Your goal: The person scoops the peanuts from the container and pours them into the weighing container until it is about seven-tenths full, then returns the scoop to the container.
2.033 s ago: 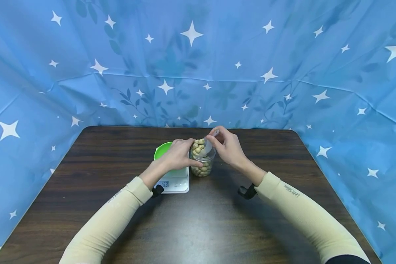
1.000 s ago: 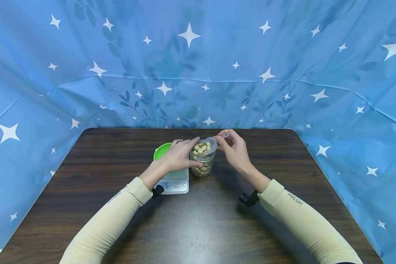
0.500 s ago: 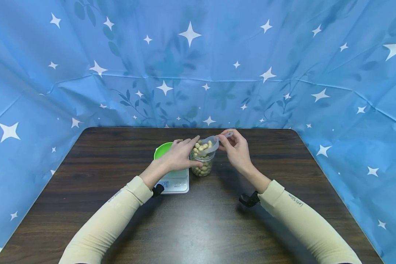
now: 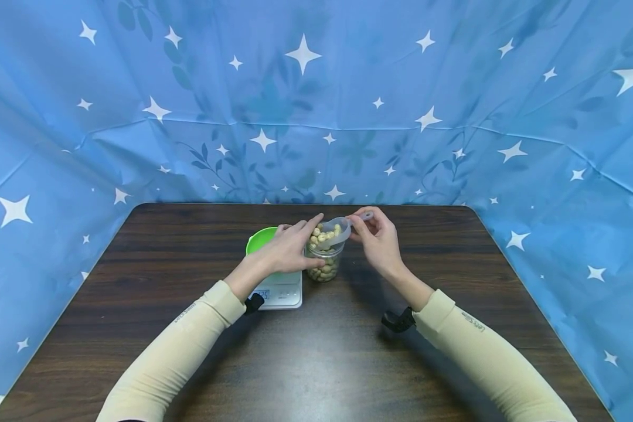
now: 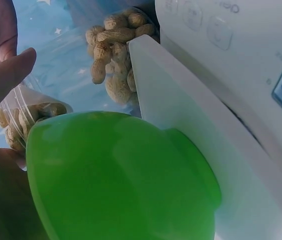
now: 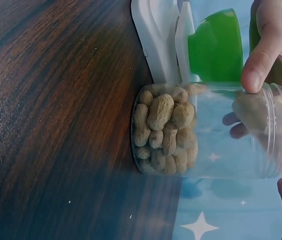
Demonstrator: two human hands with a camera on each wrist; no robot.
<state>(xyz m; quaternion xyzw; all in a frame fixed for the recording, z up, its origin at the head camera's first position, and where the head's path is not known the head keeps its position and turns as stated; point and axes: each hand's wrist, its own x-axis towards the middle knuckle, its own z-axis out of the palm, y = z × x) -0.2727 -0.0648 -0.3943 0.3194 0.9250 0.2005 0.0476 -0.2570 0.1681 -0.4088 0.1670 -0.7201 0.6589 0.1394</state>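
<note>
Green plastic comes first on my feed: the bowl [image 4: 261,239] sits on the white scale [image 4: 282,300] toward the far edge of the table [image 4: 316,351], left of that edge's middle; its inside is largely hidden from me. Next is the left hand [image 4: 282,249], reaching across the bowl, thumb and fingers gripping the upper part of the jar [image 6: 225,165]. That clear jar stands upright just right of the scale, also nearer the far edge than the near one, with peanuts [image 6: 165,130] heaped in its lower part. At its mouth I find the scoop [image 4: 342,235], and rightmost the right hand [image 4: 378,239] pinches the scoop by its handle. Two seconds ago the scoop pointed steeply down into the jar; now it lies closer to level at the rim, bearing several peanuts, and has barely shifted this last half second. I judge the scooping done, with the scoop filled and steadied.
</note>
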